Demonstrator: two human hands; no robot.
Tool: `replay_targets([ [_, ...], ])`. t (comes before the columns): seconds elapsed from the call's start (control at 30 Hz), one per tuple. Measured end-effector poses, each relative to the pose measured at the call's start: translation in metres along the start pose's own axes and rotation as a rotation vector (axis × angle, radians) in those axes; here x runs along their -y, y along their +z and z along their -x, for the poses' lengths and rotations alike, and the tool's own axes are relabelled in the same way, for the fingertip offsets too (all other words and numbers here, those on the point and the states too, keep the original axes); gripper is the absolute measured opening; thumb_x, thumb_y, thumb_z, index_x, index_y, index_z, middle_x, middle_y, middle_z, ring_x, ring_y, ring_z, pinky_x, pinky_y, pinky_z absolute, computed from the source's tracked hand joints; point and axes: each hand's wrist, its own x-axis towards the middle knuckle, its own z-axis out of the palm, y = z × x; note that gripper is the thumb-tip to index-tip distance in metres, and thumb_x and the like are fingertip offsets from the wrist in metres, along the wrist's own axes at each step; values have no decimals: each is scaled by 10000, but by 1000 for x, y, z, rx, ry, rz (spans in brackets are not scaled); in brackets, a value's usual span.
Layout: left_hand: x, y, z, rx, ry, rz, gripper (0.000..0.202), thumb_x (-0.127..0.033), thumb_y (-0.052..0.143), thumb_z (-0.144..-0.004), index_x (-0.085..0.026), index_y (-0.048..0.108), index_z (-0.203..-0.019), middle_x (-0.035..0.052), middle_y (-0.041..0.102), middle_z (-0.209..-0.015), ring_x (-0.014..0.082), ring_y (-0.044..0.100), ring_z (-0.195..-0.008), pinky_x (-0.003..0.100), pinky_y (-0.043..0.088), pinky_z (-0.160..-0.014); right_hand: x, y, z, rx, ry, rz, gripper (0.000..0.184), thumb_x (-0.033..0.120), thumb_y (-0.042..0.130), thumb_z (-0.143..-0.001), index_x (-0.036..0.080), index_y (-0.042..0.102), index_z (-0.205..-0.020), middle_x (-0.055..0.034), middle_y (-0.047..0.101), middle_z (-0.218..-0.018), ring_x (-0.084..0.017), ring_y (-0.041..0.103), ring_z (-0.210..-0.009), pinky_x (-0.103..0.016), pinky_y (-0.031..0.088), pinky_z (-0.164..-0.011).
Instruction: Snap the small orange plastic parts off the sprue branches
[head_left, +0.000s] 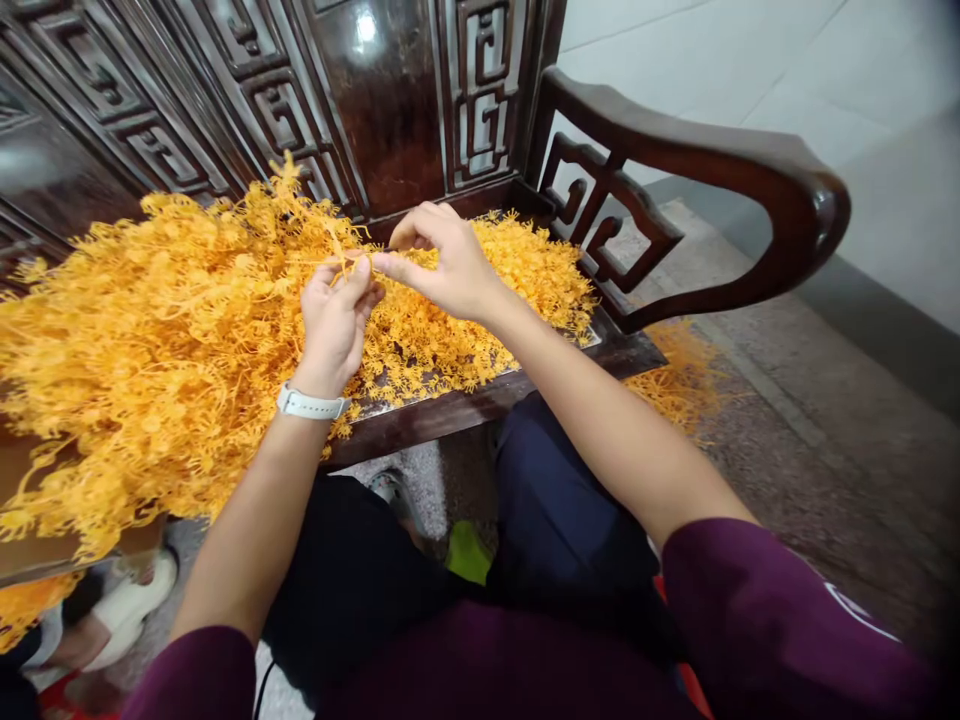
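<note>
Head cam, looking down past two bare forearms at a dark carved wooden bench point(465, 412) loaded with frizzy artificial foliage. Left forearm point(259, 500) angled up and inward from the lower left, pale watch strap point(311, 403) round the wrist. Left hand point(334, 310) held fairly upright, fingers curled, thumb laid against the forefinger. So, a narrow pinch, with a yellow-orange artificial foliage sprig point(343, 258) caught in it.

Right forearm point(592, 405) slanting in long from the lower right, bare below a purple sleeve point(787, 600). Right hand point(450, 265) turned back-up, thumb stretched toward the left fingertips, forefinger bent over just above. Honestly can't tell whether gripping a strand too, way too fine to make out.

As for the sprig: right at the left fingertips, thin strands poking out above the thumb, just left of the right thumb. Off to the left, a big heap of the same foliage point(172, 320); under and past the right hand, a lower spread point(532, 270) reaching toward the curved armrest point(697, 140).
</note>
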Motion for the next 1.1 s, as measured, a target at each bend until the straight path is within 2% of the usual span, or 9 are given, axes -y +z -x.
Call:
replay_targets([
  [0.17, 0, 2, 4, -23, -30, 32, 297, -252, 959, -815, -211, 670, -868, -12, 706, -825, 99, 647, -683, 236, 586, -696, 4, 6, 3, 95, -80, 145, 396, 607, 558, -1067, 228, 644, -994, -75, 672, -1076, -275, 565, -1087, -554, 417, -1133],
  [0.33, 2, -1, 1, -102, -13, -3, 436, -312, 1013, -754, -222, 602, -866, -26, 718, -831, 86, 621, -657, 214, 537, -651, 8, 10, 4, 85, -42, 55, 350, 543, 569, -1078, 227, 615, -934, -61, 667, -1034, -258, 573, -1046, -520, 453, -1082],
  [0.47, 6, -14, -12, -119, 23, -18, 444, -372, 986, -781, -240, 572, -870, -4, 766, -901, 110, 651, -710, 240, 537, -660, 13, 7, 3, 93, 37, -72, 345, 551, 654, -1030, 240, 591, -895, -45, 649, -1001, -245, 576, -1016, -481, 462, -1068],
  [0.6, 9, -34, -29, -108, 137, -105, 488, -456, 957, -786, -253, 517, -848, 2, 752, -914, 155, 707, -843, 272, 526, -667, 19, 5, 2, 148, 55, -98, 288, 448, 722, -987, 242, 583, -842, -55, 636, -1042, -271, 573, -1074, -503, 426, -1118],
  [0.7, 11, -46, -41, -99, 199, -226, 462, -443, 880, -822, -257, 457, -809, 1, 715, -863, 171, 684, -814, 306, 507, -664, 20, 8, 1, 173, 72, -145, 252, 389, 730, -973, 235, 585, -836, -55, 608, -1067, -271, 558, -1095, -506, 433, -1117],
  [0.83, 12, -62, -60, -156, 230, -260, 516, -382, 857, -734, -250, 361, -788, 0, 627, -799, 171, 645, -817, 302, 449, -623, 24, 9, -1, 226, 57, -308, 365, 533, 757, -948, 224, 605, -826, -54, 576, -1028, -245, 549, -1035, -466, 503, -1004],
  [0.97, 1, -89, -80, -329, 228, -280, 682, -612, 840, -773, -234, 273, -775, -8, 503, -709, 143, 586, -767, 298, 382, -600, 43, -5, 0, 262, -27, -473, 521, 716, 797, -853, 218, 648, -811, -55, 596, -994, -227, 577, -1003, -436, 538, -947],
  [1.03, -5, -99, -84, -344, 178, -306, 703, -625, 868, -746, -234, 284, -767, -12, 528, -719, 125, 536, -692, 305, 360, -590, 49, -12, 3, 187, 10, -502, 526, 725, 810, -838, 221, 660, -834, -48, 613, -949, -212, 595, -951, -418, 555, -899],
  [1.1, -8, -99, -83, -291, 147, -286, 671, -510, 933, -655, -241, 330, -767, -7, 616, -799, 121, 507, -649, 308, 366, -583, 44, -15, 6, 51, 111, -502, 504, 701, 826, -839, 228, 657, -881, -32, 617, -883, -194, 601, -875, -397, 563, -827],
])
